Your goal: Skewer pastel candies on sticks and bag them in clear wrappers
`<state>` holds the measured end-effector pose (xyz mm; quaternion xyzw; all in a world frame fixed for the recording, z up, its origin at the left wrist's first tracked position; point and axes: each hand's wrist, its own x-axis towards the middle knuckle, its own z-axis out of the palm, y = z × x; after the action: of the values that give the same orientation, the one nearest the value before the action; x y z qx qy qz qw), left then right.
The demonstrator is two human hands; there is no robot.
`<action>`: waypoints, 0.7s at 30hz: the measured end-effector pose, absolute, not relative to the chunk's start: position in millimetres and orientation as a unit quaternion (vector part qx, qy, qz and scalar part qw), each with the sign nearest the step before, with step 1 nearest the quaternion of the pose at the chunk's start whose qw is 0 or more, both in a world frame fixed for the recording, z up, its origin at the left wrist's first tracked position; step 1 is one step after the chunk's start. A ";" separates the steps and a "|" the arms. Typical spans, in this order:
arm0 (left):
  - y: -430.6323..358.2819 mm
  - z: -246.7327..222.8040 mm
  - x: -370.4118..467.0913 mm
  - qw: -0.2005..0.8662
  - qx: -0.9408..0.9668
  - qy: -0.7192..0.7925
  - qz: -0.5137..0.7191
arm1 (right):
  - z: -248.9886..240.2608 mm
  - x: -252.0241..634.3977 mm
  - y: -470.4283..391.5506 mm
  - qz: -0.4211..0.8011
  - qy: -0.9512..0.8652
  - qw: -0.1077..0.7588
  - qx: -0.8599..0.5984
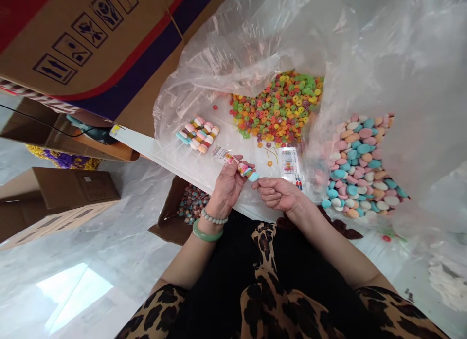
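Observation:
My left hand point(231, 181) is closed around a candy string point(243, 169) of pink, white, yellow and blue sweets. A printed clear wrapper point(220, 153) shows at its far end. My right hand point(275, 193) is pinched at the blue near end; what lies between the fingertips is too small to make out. Just beyond, to the left, several short candy rows point(199, 133) lie side by side. To the right of my hands are a printed packet sheet point(290, 165), thin strings point(272, 151) and a loose orange ring candy point(270, 163).
Colourful ring candies point(279, 105) form a heap on plastic sheeting point(241, 52). Pastel oval candies point(357, 164) are piled at the right. An open carton point(166, 210) below the table edge holds many wrapped candies point(193, 203). A large printed box point(83, 52) stands at upper left.

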<state>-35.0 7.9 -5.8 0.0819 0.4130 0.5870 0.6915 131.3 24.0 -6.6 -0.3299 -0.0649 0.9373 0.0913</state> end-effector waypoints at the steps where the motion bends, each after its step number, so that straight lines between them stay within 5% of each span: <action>1: 7.2 -5.3 -32.4 0.696 0.079 0.415 0.581 | -5.6 128.5 23.4 0.936 -0.056 0.094 -0.334; 10: 10.2 -12.6 -44.2 0.664 0.092 0.505 0.544 | -5.7 117.5 12.1 0.817 -0.198 0.237 -0.487; 21: 1.5 -16.0 -37.6 0.602 0.176 0.587 0.512 | -2.8 122.9 13.6 0.861 -0.182 0.204 -0.429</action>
<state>-37.6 1.5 -16.0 0.1757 0.5870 0.5121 0.6020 122.9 13.6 -2.8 -0.4286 -0.1817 0.8611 0.2044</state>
